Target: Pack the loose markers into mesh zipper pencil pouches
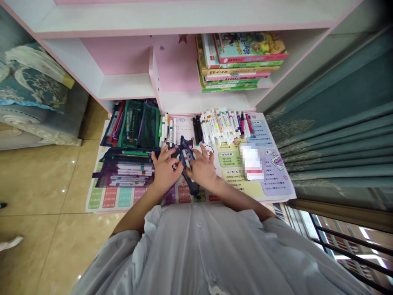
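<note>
A dark mesh zip pouch [193, 186] lies narrow and upright on the printed desk mat, between my two hands. My left hand [166, 167] pinches its left edge between thumb and finger, the other fingers spread. From the right, my right hand [204, 167] has its thumb on a white marker [184, 154] that lies at the pouch's opening; part of the marker is hidden by the hand. Beyond my hands are a few loose markers [171, 133] on the left and a large heap of white markers [217, 125] on the right.
Filled mesh pouches, one green [130, 125] and one purple [130, 174], lie at the left. A phone [251, 162], blurred, rests on the mat at right. Books [242, 61] are stacked on the pink-and-white shelf [129, 86]. A curtain [337, 114] hangs at the right.
</note>
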`<state>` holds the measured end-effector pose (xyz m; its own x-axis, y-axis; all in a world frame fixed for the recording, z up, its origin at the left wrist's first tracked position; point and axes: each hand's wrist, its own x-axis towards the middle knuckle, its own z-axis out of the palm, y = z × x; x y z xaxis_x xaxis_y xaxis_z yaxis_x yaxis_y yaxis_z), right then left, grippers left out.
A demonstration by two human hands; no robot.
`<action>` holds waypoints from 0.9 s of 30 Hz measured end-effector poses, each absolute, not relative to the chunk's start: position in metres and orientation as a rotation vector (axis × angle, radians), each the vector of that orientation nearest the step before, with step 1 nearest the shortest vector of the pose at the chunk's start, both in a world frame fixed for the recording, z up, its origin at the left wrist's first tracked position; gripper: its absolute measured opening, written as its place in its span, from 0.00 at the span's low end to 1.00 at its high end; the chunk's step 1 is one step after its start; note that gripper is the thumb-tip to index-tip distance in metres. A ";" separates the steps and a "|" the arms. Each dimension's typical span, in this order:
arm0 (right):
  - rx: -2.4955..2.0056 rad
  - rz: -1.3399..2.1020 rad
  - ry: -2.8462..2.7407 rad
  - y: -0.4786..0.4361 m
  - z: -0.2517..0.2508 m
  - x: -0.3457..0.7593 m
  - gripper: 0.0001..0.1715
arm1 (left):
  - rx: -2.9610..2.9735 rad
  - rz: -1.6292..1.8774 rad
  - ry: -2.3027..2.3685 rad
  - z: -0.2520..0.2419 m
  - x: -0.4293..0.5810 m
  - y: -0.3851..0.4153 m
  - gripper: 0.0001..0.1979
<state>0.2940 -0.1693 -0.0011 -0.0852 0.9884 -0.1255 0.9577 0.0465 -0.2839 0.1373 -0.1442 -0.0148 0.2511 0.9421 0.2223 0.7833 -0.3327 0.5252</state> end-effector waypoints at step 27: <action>-2.101 0.508 -1.992 -0.007 -0.009 0.303 0.17 | 2.198 0.751 1.576 -0.018 0.134 -0.144 0.09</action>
<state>0.3032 -0.0072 -0.0094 0.0315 0.9936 -0.1083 0.9242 -0.0702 -0.3754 0.1345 -0.1439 -0.0184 0.2477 0.9428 0.2229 0.7672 -0.3314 0.5492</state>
